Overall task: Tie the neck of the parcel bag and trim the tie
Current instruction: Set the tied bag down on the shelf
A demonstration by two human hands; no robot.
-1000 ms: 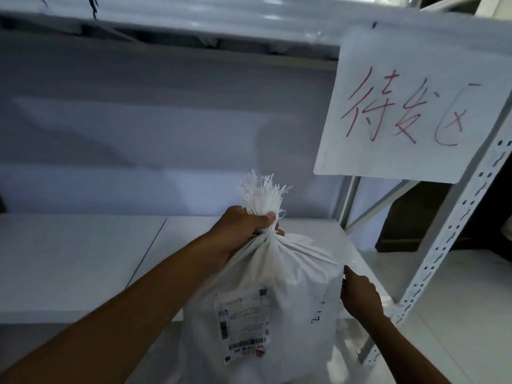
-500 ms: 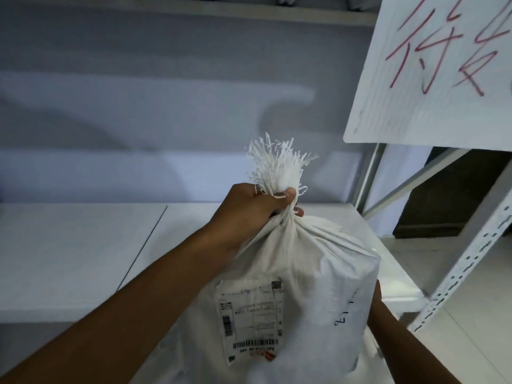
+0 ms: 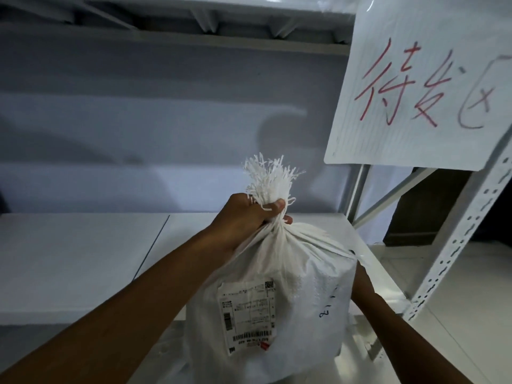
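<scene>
Head: left hand (image 3: 243,217) grips parcel bag (image 3: 291,286) neck.

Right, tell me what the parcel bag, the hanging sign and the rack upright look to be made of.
Parcel bag: looks like woven plastic sacking, matte white; its cut mouth frays into flat white strips above the left hand.
Hanging sign: probably paper or thin card, white with red handwritten strokes.
Rack upright: seemingly painted metal, white, with rows of punched slots.
</scene>
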